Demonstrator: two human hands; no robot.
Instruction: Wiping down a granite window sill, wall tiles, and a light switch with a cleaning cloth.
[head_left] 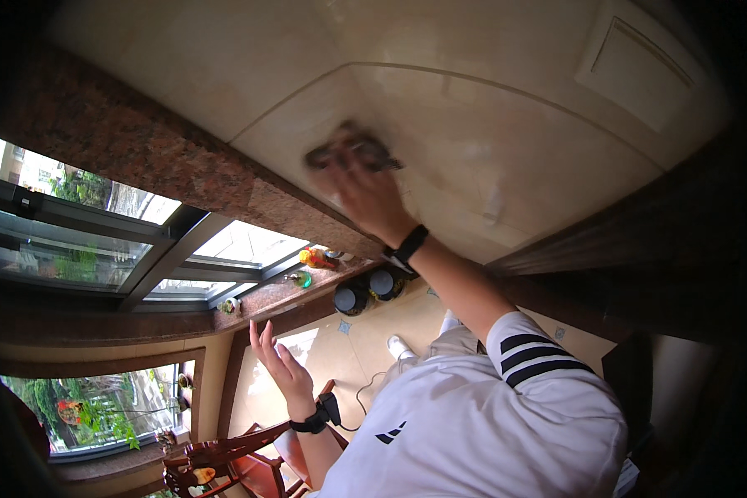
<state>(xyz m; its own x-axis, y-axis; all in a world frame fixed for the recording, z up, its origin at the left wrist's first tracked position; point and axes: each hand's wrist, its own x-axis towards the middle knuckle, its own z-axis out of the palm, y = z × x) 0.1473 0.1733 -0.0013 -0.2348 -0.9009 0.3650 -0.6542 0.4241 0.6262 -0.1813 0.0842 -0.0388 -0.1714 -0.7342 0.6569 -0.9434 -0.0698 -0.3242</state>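
Right hand (365,192) raised against the pale cream panel surface (506,141), fingers pressed flat over a dark cloth (353,153). Cloth bunched, blurred, pinned between palm and panel, just beside the curved seam line crossing the panel. Grip on the cloth: fingers spread over it and closed down on it, holding it to the surface. Black wristband (410,244) on the right wrist, below the cloth. White sleeve with 3 black stripes (533,358) on the right arm, well below the cloth.

Left hand (279,367) free, well apart from the cloth and lower left of it, palm open, fingers extended and loosely together, holding nothing. Black watch (315,419) on the left wrist.

Reddish speckled stone band (141,149) bordering the panel, left of the cloth. Window frames (170,257) with greenery beyond, further left and below the cloth. Stone sill (282,295) below the cloth, bearing small items: an orange and yellow object (317,258) and a green object (304,280); kind not discernible. 2 dark round objects (369,290) below the cloth, near the sill. Tiled floor (340,349) and a red-brown wooden chair (224,461) far below the cloth, near the left hand.
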